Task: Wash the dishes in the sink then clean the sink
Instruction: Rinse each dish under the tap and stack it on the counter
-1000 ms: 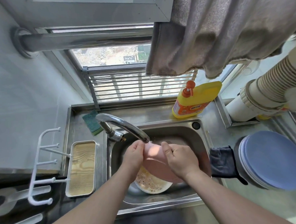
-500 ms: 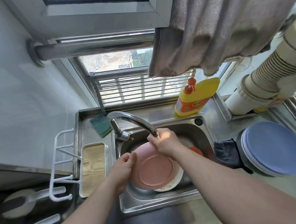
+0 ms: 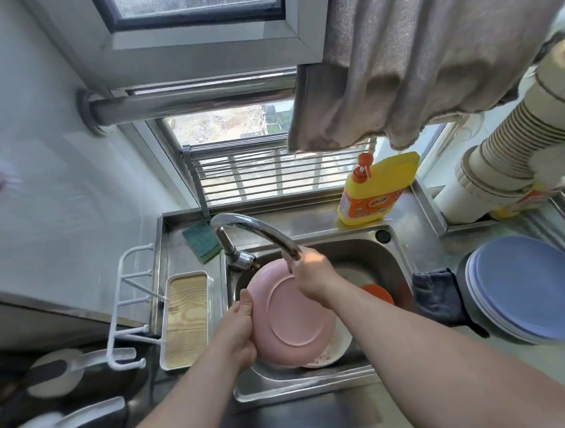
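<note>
A pink plate [image 3: 289,315] is held over the steel sink [image 3: 303,387] with its underside facing me. My left hand [image 3: 240,334] grips its left rim. My right hand [image 3: 313,271] is up at the spout end of the chrome tap [image 3: 252,227], fingers curled round the spout tip. Below the pink plate a cream dish [image 3: 334,350] with residue lies in the basin, and an orange dish [image 3: 377,292] sits at the right of the basin.
A green sponge [image 3: 200,239] lies behind the tap and a yellow soap bottle [image 3: 374,189] stands on the back ledge. A dark cloth [image 3: 437,295] hangs on the sink's right rim beside stacked blue plates [image 3: 533,285]. A tray [image 3: 187,320] and white rack [image 3: 129,307] sit left.
My right hand left the plate's rim and rose to the tap spout. My left hand now holds the pink plate alone, turned with its underside toward me.
</note>
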Motion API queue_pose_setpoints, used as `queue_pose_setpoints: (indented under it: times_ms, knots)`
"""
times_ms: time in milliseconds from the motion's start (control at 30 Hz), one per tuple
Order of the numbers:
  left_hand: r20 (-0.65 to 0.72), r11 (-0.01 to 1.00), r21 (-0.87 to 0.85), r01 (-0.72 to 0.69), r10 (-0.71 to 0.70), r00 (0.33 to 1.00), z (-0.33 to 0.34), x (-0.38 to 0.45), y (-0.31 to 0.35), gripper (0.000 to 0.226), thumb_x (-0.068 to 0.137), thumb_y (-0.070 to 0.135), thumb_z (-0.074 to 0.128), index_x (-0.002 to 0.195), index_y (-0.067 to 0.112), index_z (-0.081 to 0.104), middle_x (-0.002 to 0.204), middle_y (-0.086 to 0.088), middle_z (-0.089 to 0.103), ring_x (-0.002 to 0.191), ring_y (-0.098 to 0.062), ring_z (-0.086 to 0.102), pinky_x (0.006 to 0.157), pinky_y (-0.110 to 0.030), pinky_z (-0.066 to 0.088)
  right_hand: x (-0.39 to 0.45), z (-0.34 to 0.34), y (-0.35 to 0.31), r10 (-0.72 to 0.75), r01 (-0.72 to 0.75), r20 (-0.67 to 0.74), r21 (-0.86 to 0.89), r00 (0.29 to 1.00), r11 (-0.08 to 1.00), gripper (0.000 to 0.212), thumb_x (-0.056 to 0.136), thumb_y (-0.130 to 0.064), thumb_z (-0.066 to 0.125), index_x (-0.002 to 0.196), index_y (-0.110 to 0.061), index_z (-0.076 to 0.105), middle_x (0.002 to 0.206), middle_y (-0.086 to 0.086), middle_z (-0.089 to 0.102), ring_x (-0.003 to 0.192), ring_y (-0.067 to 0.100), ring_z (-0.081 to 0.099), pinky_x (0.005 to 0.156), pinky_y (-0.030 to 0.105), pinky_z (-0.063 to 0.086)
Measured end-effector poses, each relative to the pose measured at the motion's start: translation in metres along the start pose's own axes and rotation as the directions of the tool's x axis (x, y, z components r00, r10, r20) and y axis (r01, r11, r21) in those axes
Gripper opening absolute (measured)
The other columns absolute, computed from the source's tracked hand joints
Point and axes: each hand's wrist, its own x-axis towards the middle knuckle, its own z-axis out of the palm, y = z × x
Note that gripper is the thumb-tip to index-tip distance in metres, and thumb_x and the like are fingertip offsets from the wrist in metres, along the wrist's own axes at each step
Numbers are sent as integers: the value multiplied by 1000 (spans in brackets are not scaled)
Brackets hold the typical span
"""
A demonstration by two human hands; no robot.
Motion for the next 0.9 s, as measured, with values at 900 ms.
queue_pose_setpoints:
  times_ms: [900]
  knots:
    - [70, 970, 158, 186, -199, 978, 35, -6, -25, 23, 110, 29, 53, 123, 25, 71, 96, -3, 75, 95, -23, 67, 95, -47, 51, -74, -44, 139, 315, -321, 226, 900, 922, 295, 23, 108, -28, 51, 127, -31, 63, 124, 3, 74, 120, 31, 66, 88, 55, 59]
